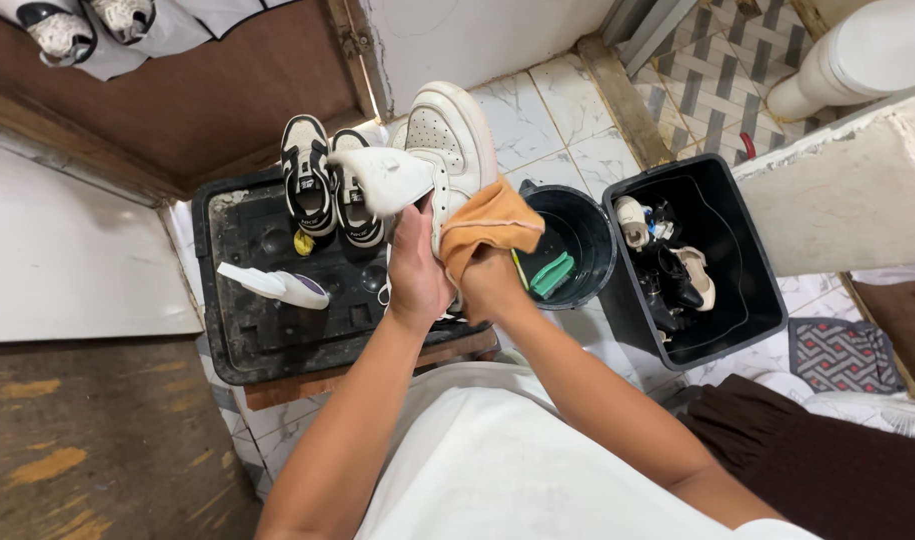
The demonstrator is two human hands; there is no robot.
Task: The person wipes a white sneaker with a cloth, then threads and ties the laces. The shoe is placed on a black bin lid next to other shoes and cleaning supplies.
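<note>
While the left hand [417, 262] clamps the white sneaker [449, 150] and the right hand [489, 280] pinches the orange cloth [489, 225], a loosened grip could drop the shoe into the black bucket [577, 250].

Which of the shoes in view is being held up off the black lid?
The plain white sneaker, gripped by the left hand. The black-and-white pair rests on the lid; others sit in the square bin.

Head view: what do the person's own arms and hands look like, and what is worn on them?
Both forearms are bare to the elbow, with no sleeves in view. The left hand and right hand wear no gloves; no watch, ring or bracelet shows. A white garment covers the torso below.
</note>
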